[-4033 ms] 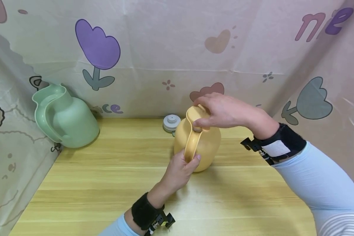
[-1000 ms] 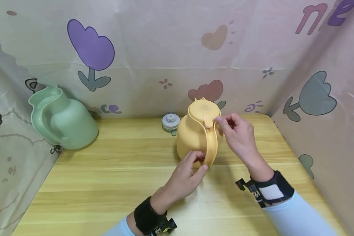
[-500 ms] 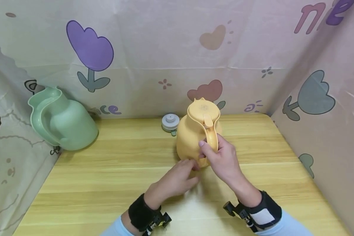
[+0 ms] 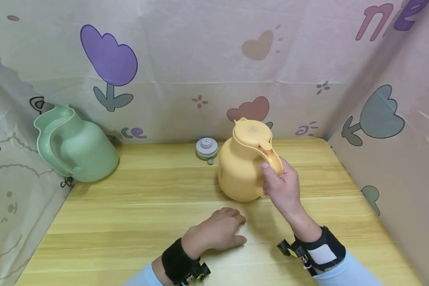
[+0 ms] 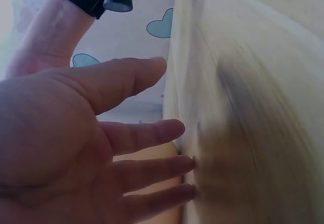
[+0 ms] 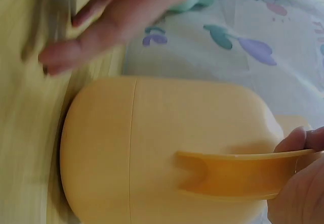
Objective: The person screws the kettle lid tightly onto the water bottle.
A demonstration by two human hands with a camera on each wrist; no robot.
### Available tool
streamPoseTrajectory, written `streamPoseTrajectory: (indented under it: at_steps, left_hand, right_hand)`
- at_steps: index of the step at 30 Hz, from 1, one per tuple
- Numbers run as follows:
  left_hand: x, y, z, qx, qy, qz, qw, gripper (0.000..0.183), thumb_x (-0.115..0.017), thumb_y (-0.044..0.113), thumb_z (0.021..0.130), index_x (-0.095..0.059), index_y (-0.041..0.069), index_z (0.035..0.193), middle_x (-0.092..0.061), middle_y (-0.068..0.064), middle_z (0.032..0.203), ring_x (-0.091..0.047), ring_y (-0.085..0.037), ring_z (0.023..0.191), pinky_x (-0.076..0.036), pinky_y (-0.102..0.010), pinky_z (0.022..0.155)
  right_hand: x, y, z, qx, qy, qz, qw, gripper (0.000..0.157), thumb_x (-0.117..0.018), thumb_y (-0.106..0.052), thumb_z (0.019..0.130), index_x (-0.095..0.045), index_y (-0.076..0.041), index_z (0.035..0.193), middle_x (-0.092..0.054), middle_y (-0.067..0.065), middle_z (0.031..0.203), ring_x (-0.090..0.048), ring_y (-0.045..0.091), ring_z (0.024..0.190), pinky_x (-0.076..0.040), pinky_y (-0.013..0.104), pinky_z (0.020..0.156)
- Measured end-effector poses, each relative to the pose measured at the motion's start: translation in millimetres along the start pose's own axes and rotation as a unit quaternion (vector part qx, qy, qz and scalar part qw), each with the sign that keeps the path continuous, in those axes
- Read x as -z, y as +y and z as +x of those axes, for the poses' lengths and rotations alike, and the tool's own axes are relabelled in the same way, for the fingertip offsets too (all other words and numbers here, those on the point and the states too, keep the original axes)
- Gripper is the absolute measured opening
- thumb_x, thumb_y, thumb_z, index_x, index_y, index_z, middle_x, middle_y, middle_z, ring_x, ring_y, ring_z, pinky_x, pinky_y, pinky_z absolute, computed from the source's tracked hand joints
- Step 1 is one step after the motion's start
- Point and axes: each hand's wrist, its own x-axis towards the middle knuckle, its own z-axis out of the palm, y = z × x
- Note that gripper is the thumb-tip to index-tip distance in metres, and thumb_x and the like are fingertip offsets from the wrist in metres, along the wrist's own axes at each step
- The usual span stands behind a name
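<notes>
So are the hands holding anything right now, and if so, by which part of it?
The right hand holds the yellow jug by its handle. The left hand holds nothing.

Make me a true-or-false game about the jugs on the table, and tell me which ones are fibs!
1. The right-hand grip holds the yellow jug by its handle. True.
2. Both grips are holding a jug. False: only the right-hand one is; the left-hand grip has nothing in it.
3. In the head view, the green jug is left of the yellow jug. True.
4. The two jugs touch each other. False: they are apart, with some table between them.
5. In the head view, a small gray round thing is between the two jugs. True.
6. The yellow jug's top is uncovered. False: a lid sits on it.
</notes>
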Motion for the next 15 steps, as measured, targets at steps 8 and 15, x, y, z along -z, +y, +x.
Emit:
streamPoseTrajectory:
  at_steps: [8, 15]
  left_hand:
    - [-1.6, 2.3, -2.7, -0.003, -0.021, 0.020, 0.9996, 0.046, -0.062, 0.046, 0.090, -0.060, 0.019, 0.127, -0.048, -0.008, 0.143, -0.037, -0.029, 0.134, -0.035, -0.053, 0.107]
    - [-3.3, 1.1, -2.5, -0.012, -0.013, 0.025, 0.9995, 0.043, -0.063, 0.044, 0.090, -0.060, 0.020, 0.126, -0.047, -0.008, 0.143, -0.037, -0.029, 0.133, -0.037, -0.055, 0.106]
  right_hand:
    - [15.3, 6, 9, 0.009, 0.039, -0.033, 0.999, 0.022, -0.060, -0.020, 0.095, -0.056, -0.001, 0.085, -0.049, 0.009, 0.047, -0.048, 0.024, 0.035, -0.042, 0.028, 0.033]
    - [31.1, 14, 18, 0.007, 0.071, -0.053, 0.996, 0.024, -0.061, -0.022, 0.095, -0.056, -0.001, 0.083, -0.050, 0.007, 0.047, -0.048, 0.022, 0.035, -0.042, 0.027, 0.033]
